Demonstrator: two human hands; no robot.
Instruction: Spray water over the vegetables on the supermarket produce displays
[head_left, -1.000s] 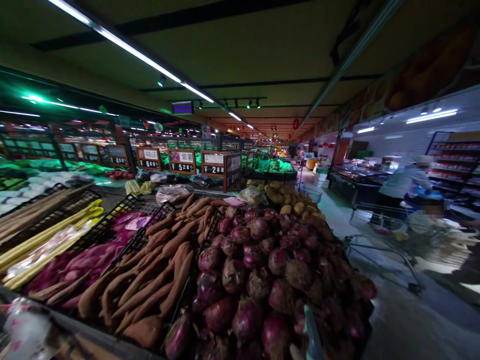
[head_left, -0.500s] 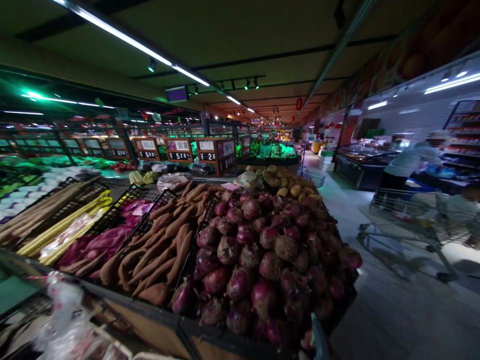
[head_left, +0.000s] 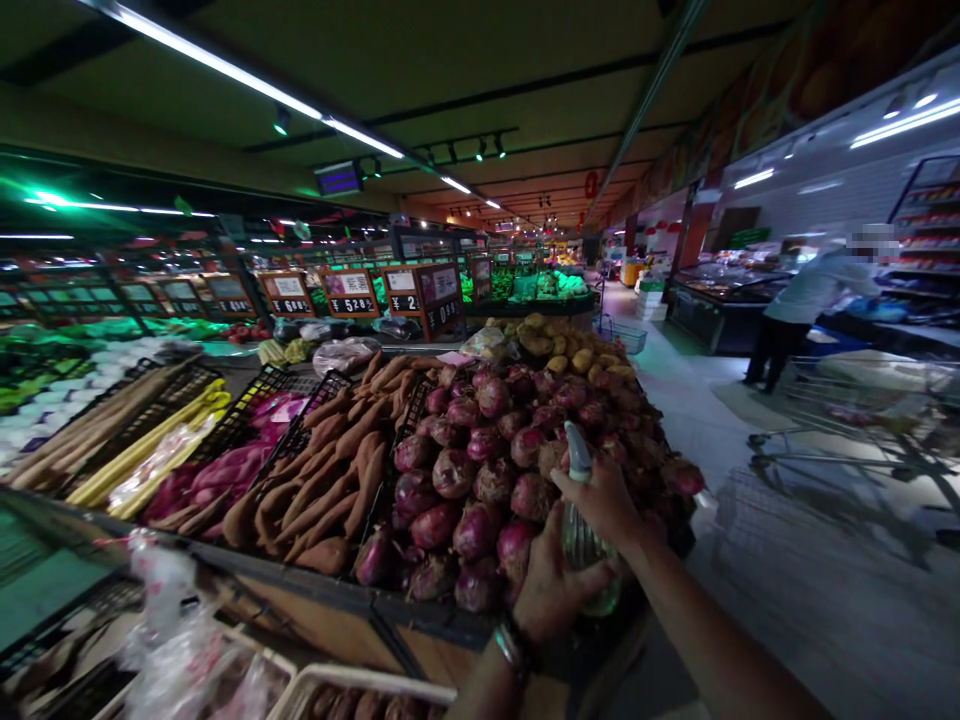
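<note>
A clear spray bottle (head_left: pixel 583 545) with a grey-blue spray head is held upright over the front right of a heap of red onions (head_left: pixel 480 480). My right hand (head_left: pixel 606 500) is wrapped round its neck, just under the spray head. Lower down, my left hand (head_left: pixel 551 590), with a band on the wrist, grips the bottle's body from the left, thumb across the front. Parts of the bottle are hidden behind my fingers.
Brown sweet potatoes (head_left: pixel 322 490) and purple tubers (head_left: pixel 217 480) lie in black crates left of the onions; potatoes (head_left: pixel 577 350) are behind. Plastic bags (head_left: pixel 169 630) hang at front left. A shopping cart (head_left: pixel 862 430) and a person (head_left: pixel 802 300) are in the right aisle.
Both hands have come into view from below with the spray bottle, whose spray head alone showed at the bottom edge before. The cart has shifted right, and the view has tilted down slightly.
</note>
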